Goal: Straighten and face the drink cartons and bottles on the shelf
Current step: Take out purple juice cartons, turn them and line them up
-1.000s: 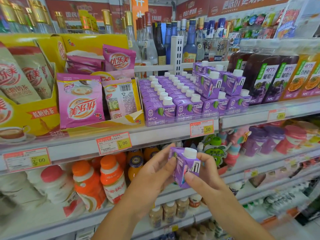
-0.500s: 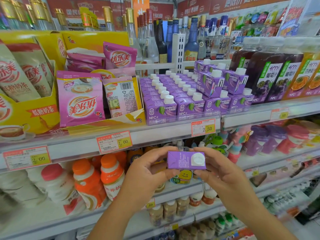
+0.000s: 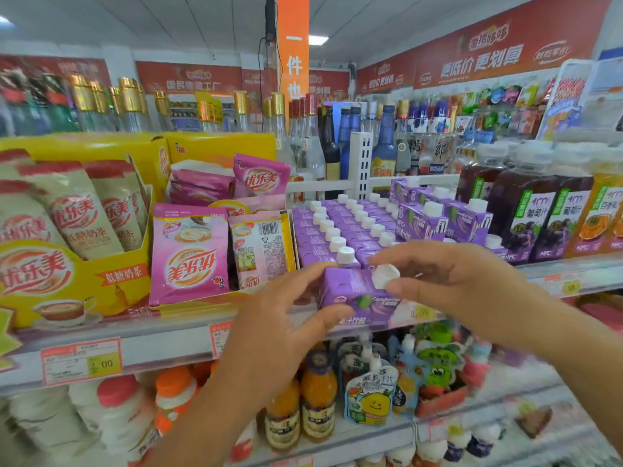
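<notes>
Purple carton (image 3: 350,291) hovering at the shelf (image 3: 161,345) lip, before the purple rows (image 3: 337,224)
Left hand (image 3: 279,332) is pinching its left end, thumb under, fingers over; right hand (image 3: 455,281) is lightly pinching round the white cap (image 3: 386,276) (label facing us); I'm judging it's needing a square, upright slide into the front gap.

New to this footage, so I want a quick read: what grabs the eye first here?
The purple carton, held mid-frame between the left hand and right hand. Behind it stand rows of matching cartons with white caps; a big yellow box of milk-tea packets fills the left, dark juice bottles the right.
</notes>
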Action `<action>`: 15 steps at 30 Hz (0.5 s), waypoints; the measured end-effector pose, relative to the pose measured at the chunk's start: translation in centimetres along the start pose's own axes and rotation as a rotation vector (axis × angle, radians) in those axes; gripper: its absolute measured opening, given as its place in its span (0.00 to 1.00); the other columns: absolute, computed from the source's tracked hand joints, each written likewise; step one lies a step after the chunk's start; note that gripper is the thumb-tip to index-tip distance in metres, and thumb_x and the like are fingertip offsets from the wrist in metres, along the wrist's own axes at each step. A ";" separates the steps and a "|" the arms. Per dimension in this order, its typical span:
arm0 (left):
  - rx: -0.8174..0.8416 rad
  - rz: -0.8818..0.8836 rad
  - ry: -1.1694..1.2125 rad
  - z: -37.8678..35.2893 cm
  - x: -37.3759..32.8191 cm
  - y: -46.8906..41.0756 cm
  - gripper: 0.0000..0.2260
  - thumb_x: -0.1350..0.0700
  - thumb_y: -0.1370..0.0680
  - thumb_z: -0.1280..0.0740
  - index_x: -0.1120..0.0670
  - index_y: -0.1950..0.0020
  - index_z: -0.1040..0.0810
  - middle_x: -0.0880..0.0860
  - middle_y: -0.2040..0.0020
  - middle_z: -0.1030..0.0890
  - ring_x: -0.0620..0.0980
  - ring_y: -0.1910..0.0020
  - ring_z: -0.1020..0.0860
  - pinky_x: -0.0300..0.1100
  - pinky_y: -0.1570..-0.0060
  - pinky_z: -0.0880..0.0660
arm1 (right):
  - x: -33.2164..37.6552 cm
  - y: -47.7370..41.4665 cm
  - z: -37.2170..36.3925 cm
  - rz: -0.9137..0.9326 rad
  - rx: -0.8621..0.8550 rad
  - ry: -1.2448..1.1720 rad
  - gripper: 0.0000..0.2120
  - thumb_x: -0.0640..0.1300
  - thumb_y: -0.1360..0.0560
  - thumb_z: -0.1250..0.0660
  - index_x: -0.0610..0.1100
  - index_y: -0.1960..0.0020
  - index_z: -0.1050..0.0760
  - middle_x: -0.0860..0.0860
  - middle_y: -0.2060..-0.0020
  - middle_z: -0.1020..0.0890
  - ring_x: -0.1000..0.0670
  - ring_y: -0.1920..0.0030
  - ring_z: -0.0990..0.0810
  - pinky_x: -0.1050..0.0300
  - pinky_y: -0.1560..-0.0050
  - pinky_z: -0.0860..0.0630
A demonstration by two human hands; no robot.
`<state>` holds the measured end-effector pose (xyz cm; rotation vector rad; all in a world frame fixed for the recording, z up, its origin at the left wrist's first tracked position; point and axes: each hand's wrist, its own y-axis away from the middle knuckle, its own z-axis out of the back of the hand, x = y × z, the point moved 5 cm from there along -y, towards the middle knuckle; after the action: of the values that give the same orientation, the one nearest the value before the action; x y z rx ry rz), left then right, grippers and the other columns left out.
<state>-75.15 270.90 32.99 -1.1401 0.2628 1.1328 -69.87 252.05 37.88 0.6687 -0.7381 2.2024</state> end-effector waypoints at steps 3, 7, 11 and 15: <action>-0.098 -0.012 -0.058 2.8 -0.1 -2.2 0.22 0.35 0.30 0.31 0.32 0.37 0.27 0.31 0.42 0.23 0.31 0.42 0.27 0.29 0.44 0.30 | 2.1 -4.3 2.2 0.040 -0.022 0.144 0.09 0.56 0.26 0.34 0.65 0.46 0.23 0.63 0.53 0.18 0.57 0.53 0.18 0.61 0.52 0.21; -0.131 -0.080 -0.390 5.6 1.4 -3.6 0.27 0.30 0.31 0.35 0.38 0.34 0.25 0.29 0.40 0.30 0.28 0.38 0.35 0.24 0.39 0.41 | 2.0 -12.0 3.9 0.047 -0.133 0.275 0.11 0.51 0.21 0.36 0.55 0.38 0.25 0.57 0.43 0.20 0.61 0.52 0.21 0.71 0.58 0.29; -0.087 -0.135 -0.500 6.1 2.5 -3.7 0.24 0.34 0.28 0.39 0.43 0.38 0.21 0.35 0.42 0.24 0.29 0.42 0.35 0.19 0.41 0.42 | 0.6 -19.8 3.3 -0.003 -0.125 0.355 0.14 0.45 0.20 0.37 0.45 0.35 0.26 0.48 0.36 0.23 0.47 0.41 0.23 0.55 0.47 0.26; -0.081 -0.154 -0.516 6.5 2.8 -3.7 0.22 0.35 0.28 0.37 0.42 0.39 0.20 0.34 0.43 0.23 0.29 0.42 0.33 0.25 0.43 0.38 | -1.2 -24.8 1.5 -0.053 -0.114 0.370 0.15 0.44 0.20 0.36 0.41 0.35 0.25 0.44 0.39 0.22 0.44 0.39 0.24 0.55 0.43 0.29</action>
<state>-73.17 277.93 36.19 -0.8828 -0.2680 1.2642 -50.14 265.06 45.69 0.2105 -0.6376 2.1339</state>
